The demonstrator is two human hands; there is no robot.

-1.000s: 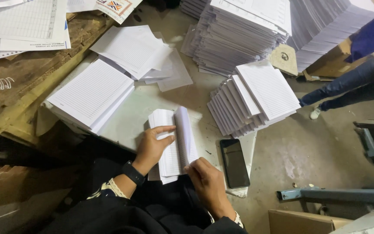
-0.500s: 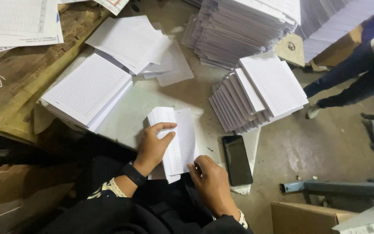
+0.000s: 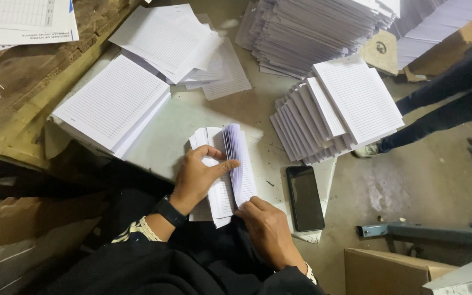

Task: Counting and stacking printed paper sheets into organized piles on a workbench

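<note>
1. Grey concrete floor (image 3: 411, 186) fills the right of the frame; a pale worktop (image 3: 187, 123) runs through the middle, carrying stacks of ruled paper.

2. At lower centre the left hand (image 3: 198, 177) lies flat on a small bundle of ruled sheets (image 3: 222, 180), thumb hooked across the top. That looks like pinning, so the bundle cannot slide while its pages are riffled.

3. The right hand (image 3: 266, 226) pinches the near corner of the fanned pages (image 3: 241, 164), which stand up in a curved arc. Lifting from a corner lets the sheets separate one at a time.

4. The bundle sits at the worktop's near edge, just in front of the person's dark lap, partly overhanging.

5. A black phone (image 3: 305, 198) lies just right of the bundle, close to the worktop's right edge; little room remains between it and the right hand.

6. Left of the bundle sits a thick ruled pad (image 3: 113, 106); bare worktop lies between them, the widest open patch.

7. Upper centre holds loose ruled sheets (image 3: 176, 43); upper right, a tall staggered pile (image 3: 312, 30) and a stepped stack (image 3: 345, 106) close off that side.

8. Another person's legs in dark trousers (image 3: 454, 98) stand at the right edge, well apart from the hands.

9. Brown cardboard (image 3: 23, 76) covers the upper left.
</note>
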